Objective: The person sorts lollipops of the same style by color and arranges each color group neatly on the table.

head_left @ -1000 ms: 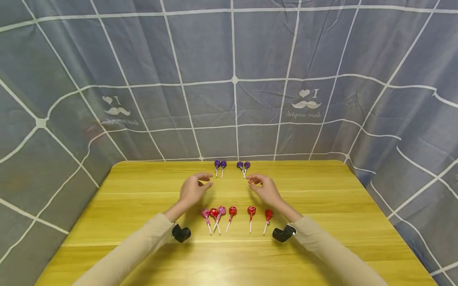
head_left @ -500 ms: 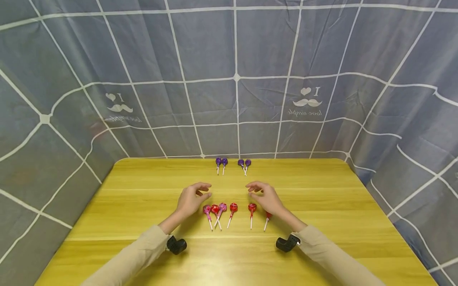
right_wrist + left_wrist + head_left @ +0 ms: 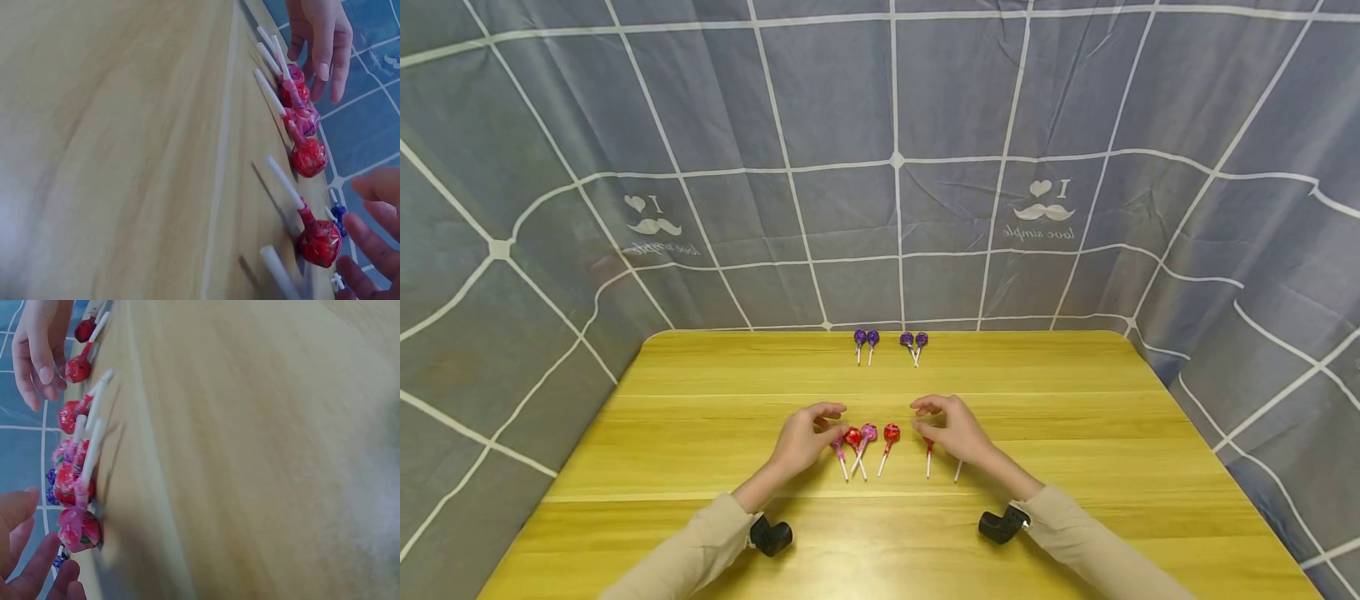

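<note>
A row of several wrapped lollipops lies across the middle of the table. My left hand, loosely bent with nothing held, hovers by the leftmost pink lollipop, partly covering it in the head view. Beside that one lie a red lollipop and another pink lollipop, their sticks crossing, then a separate red lollipop. My right hand is also relaxed and holds nothing. It hides the head of the rightmost lollipop and part of a red lollipop near its fingers.
At the table's far edge lie two purple lollipops side by side and, to their right, two more purple lollipops with crossed sticks. A grey curtain with white lines surrounds the wooden table.
Both hands have come back from near the purple lollipops to the red and pink row, where they now cover some of it. No lollipop has visibly moved on the table.
</note>
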The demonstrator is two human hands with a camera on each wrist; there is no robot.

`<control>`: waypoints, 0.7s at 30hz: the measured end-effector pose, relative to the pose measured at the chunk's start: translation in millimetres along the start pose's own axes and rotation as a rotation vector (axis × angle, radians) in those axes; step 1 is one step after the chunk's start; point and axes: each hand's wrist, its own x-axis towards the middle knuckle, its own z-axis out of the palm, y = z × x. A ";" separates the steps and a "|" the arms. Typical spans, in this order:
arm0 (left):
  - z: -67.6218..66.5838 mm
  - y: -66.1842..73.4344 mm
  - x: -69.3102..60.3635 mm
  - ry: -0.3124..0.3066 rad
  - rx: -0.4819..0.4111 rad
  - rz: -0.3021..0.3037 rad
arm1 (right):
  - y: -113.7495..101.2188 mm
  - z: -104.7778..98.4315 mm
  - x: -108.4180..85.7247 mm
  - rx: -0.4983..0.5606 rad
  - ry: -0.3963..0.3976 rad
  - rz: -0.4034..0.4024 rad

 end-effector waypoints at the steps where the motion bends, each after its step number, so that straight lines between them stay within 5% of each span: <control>1: 1.0 -0.6 -0.6 -0.003 -0.005 0.005 | 0.8 -0.5 -1.0 -0.007 -0.005 -0.005; 12: 4.7 -7.2 1.9 -0.091 -0.034 0.033 | 7.3 -9.4 -10.2 -0.130 -0.021 0.065; 21: 2.0 -15.0 7.3 -0.186 0.009 0.058 | 16.3 -15.7 -17.3 -0.204 -0.016 0.019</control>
